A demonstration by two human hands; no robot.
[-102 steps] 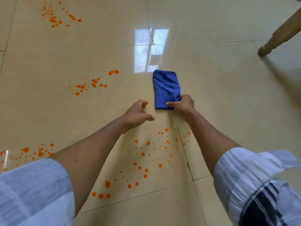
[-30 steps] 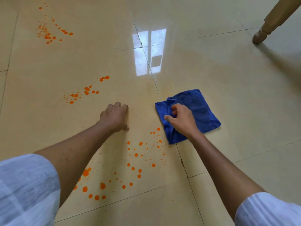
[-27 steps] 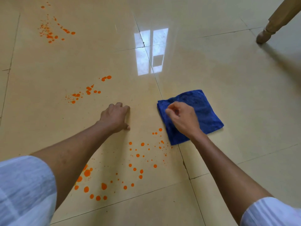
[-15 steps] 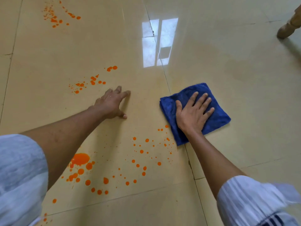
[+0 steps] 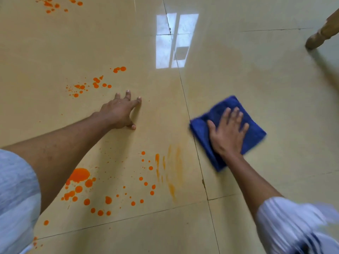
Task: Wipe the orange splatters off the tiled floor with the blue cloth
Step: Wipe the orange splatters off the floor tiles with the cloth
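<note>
The blue cloth [image 5: 255, 132] lies folded flat on the beige tiled floor [image 5: 275, 88], right of a grout line. My right hand [image 5: 227, 132] presses on it palm down with fingers spread. My left hand [image 5: 121, 112] is planted flat on the tile, fingers apart, holding nothing. Orange splatters [image 5: 143, 180] dot the tile between my arms, with a large blob [image 5: 79, 175] beside my left forearm. Pale orange smears [image 5: 176, 165] streak the floor just left of the cloth. Two more orange clusters, one beyond my left hand [image 5: 95, 83] and one at the far top left [image 5: 53, 5], sit farther off.
A wooden furniture leg [image 5: 322, 33] stands on the floor at the far right. A bright window reflection [image 5: 174, 41] shines on the tiles ahead. My white sleeves fill the bottom corners.
My right hand has gone from pinching the cloth to pressing flat on it. Splatter dots nearest the cloth are now smeared into pale streaks, and the cloth sits slightly farther right.
</note>
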